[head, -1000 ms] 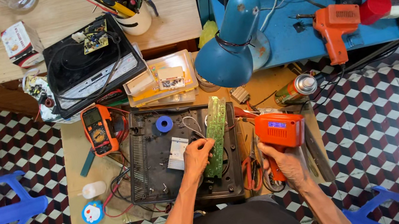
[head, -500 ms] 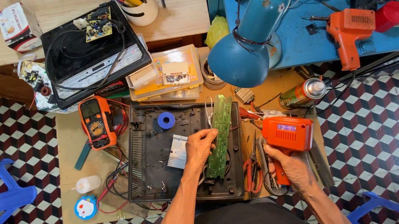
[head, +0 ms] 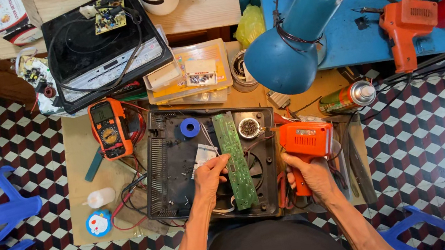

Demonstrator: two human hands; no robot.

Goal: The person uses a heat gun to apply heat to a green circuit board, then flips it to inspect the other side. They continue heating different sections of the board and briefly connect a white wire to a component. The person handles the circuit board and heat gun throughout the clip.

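The left hand still pinches the green circuit board, held over the open black casing as a second ago. The right hand stays closed around the orange soldering gun, at three o'clock from the board; its tip has edged nearer the board's top end.

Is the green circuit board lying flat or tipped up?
Tipped up: the green circuit board stands on its long edge in the black casing, steadied by the left hand.

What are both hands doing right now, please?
Left hand: closed on the green circuit board.
Right hand: closed around the orange soldering gun.
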